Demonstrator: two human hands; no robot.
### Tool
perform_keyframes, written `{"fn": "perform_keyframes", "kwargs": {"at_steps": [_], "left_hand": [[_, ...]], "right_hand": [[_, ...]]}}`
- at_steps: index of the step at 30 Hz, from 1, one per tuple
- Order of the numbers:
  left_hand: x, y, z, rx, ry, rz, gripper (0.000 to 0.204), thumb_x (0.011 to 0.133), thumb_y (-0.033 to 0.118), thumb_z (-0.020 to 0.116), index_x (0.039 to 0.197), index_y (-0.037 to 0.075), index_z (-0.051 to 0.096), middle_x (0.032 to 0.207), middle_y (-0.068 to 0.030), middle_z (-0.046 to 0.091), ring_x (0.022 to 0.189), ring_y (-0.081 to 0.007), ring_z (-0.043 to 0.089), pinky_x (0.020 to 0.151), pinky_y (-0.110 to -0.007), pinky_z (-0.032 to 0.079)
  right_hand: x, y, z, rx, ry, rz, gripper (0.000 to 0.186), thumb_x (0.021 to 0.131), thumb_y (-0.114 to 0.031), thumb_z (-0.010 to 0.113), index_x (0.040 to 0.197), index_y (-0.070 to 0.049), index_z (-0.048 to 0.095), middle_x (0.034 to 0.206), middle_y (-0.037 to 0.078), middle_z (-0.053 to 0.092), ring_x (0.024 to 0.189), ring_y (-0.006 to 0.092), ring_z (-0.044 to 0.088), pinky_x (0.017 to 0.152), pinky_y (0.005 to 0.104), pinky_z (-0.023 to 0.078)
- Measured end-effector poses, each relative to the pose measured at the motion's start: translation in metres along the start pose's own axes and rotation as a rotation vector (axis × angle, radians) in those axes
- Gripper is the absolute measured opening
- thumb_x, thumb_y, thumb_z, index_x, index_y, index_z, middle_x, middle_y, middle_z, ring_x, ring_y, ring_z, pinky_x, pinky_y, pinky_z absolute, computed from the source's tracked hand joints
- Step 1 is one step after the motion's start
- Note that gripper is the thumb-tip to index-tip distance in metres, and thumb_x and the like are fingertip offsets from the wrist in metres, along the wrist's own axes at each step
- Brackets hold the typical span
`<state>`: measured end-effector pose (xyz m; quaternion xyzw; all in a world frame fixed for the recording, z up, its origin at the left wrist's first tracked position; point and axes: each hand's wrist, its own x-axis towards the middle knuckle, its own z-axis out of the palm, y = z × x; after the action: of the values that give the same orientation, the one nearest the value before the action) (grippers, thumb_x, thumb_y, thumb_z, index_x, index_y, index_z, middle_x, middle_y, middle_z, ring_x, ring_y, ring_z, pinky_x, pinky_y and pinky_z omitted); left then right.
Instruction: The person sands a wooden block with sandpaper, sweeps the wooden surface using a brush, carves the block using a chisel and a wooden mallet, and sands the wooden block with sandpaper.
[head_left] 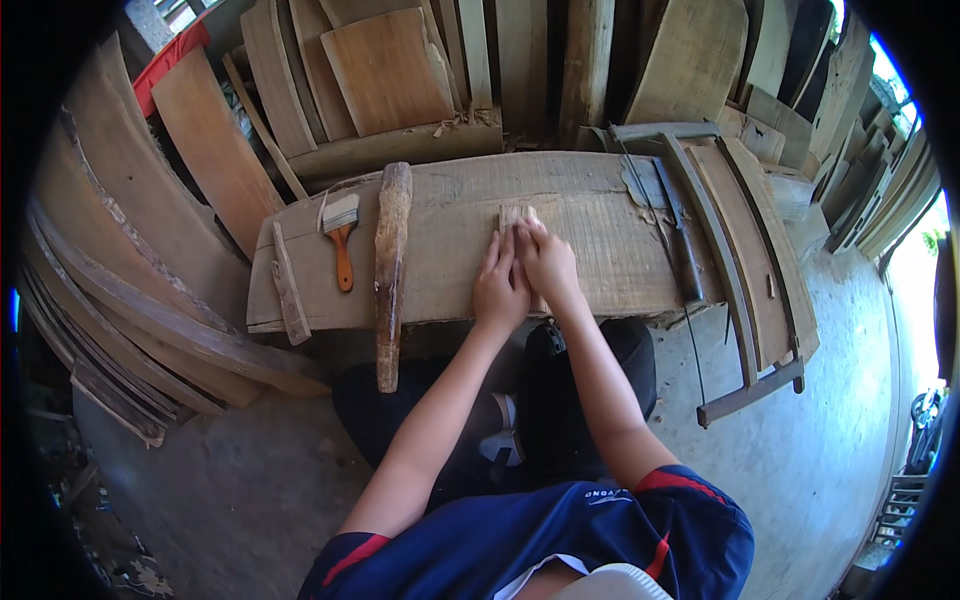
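Note:
Near the middle of a rough wooden plank bench [450,200], both my hands press on a small pale wooden piece [517,214]. My left hand [500,285] grips it from the left, its fingers pointing away from me. My right hand [547,265] lies over its right side, fingers bent onto it and overlapping my left fingertips. The piece is mostly hidden beneath them. To the left lie a long rough stick [390,270], a paintbrush [340,240] with an orange handle and a thin wood strip [288,285].
A long dark-handled blade [683,240] and a wooden bow saw [730,285] lie on the bench's right end. Boards [210,150] lean behind and along the left. My legs [600,390] are under the bench's near edge. Concrete floor [820,460] shows at the right.

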<state>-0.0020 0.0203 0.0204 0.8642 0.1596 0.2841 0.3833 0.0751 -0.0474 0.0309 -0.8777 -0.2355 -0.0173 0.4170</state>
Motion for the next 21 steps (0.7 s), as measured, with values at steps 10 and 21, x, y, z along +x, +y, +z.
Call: {"fn": "perform_keyframes", "kwargs": {"at_steps": [10, 21], "left_hand": [[-0.004, -0.013, -0.003, 0.026, -0.027, 0.008, 0.045, 0.086, 0.019, 0.046, 0.13, 0.009, 0.045, 0.131, -0.0218, 0.043, 0.114, -0.0378, 0.048, 0.093, -0.04, 0.041], [0.0, -0.009, 0.004, 0.034, 0.017, 0.013, 0.045, 0.085, 0.017, 0.045, 0.129, 0.009, 0.046, 0.13, -0.0218, 0.044, 0.115, -0.0371, 0.047, 0.094, -0.04, 0.04]], "right_hand": [[-0.047, -0.005, -0.001, -0.006, 0.002, -0.049, 0.031, 0.089, -0.032, 0.045, 0.108, -0.014, 0.062, 0.108, 0.016, 0.06, 0.084, 0.0363, 0.062, 0.074, 0.0469, 0.05], [0.013, -0.007, 0.002, 0.076, 0.087, 0.061, 0.031, 0.089, -0.028, 0.047, 0.104, -0.007, 0.063, 0.108, 0.017, 0.06, 0.089, 0.0373, 0.06, 0.079, 0.0437, 0.048]]}}
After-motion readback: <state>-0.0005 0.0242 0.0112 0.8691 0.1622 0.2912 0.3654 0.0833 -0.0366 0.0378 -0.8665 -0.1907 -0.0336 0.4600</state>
